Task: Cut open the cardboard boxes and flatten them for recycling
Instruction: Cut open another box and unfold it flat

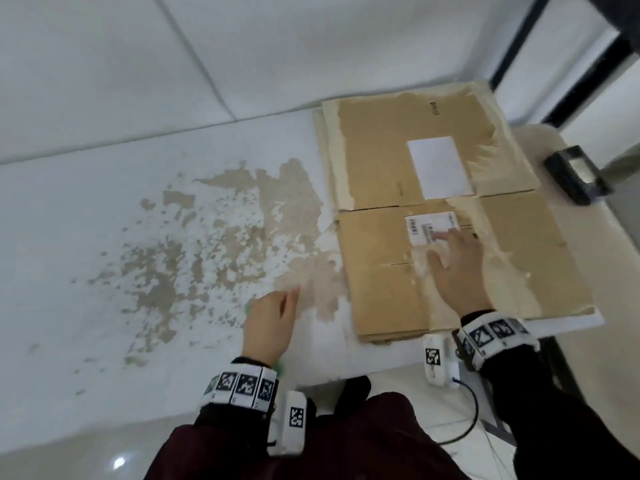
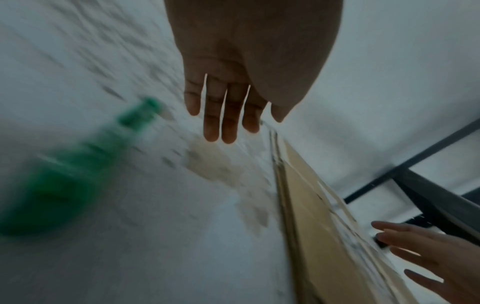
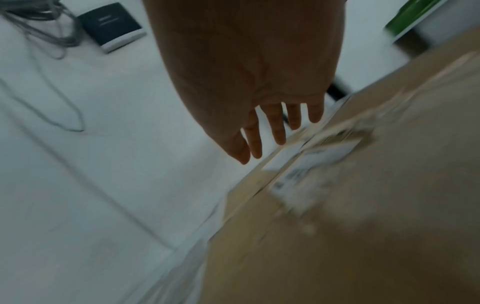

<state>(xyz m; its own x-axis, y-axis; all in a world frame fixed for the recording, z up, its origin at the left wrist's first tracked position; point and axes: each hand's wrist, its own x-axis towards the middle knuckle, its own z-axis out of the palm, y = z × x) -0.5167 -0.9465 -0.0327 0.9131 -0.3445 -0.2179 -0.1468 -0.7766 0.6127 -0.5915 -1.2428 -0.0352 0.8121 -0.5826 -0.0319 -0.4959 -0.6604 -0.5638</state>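
Head view: flattened cardboard (image 1: 443, 216) lies on the right of the white surface (image 1: 104, 237). Right hand (image 1: 457, 268) is over it, fingers (image 1: 437, 263) spread, holding nothing. Labels (image 1: 433, 228) have a barcode, print too blurry to read. Left hand (image 1: 268, 323) is beside it with straight fingers, above a green cutter (image 2: 72, 172).
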